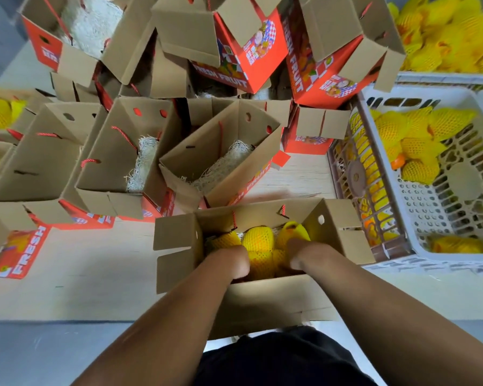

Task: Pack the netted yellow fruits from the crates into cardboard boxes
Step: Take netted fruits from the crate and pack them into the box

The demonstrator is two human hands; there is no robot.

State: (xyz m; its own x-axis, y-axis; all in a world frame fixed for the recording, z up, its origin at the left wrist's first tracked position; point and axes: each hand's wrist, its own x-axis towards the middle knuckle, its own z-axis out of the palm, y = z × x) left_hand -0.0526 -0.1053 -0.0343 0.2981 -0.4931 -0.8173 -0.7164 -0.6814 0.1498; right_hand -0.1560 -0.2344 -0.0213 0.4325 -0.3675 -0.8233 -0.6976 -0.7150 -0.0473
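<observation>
Forearms: both reach down from the person's body into the nearest cardboard box [265, 299], which stands on the pale floor with its flaps open.
Left hand [234, 260]: fingers curled down among the fruits at the box's left side; whether it grips one or only presses cannot be told.
Right hand [300, 253]: likewise sunk at the right side, fingertips hidden behind fruit, so its grasp cannot be told either.
Netted yellow fruits [258, 239]: several lie packed side by side in this box, between and beyond the two hands.
White crate [418, 215]: just right of the box, holding a handful of netted fruits at its far end and one near the front rim; much of its slotted bottom shows.
Empty boxes [221, 162]: several open ones beyond, lined only with pale shredded padding; more red-printed ones are stacked behind.
Far pile [446, 34]: many more netted fruits at top right.
Progress: early to middling, I judge; one box is nearly filled, fruits show in boxes at far left, many boxes and fruits remain.
</observation>
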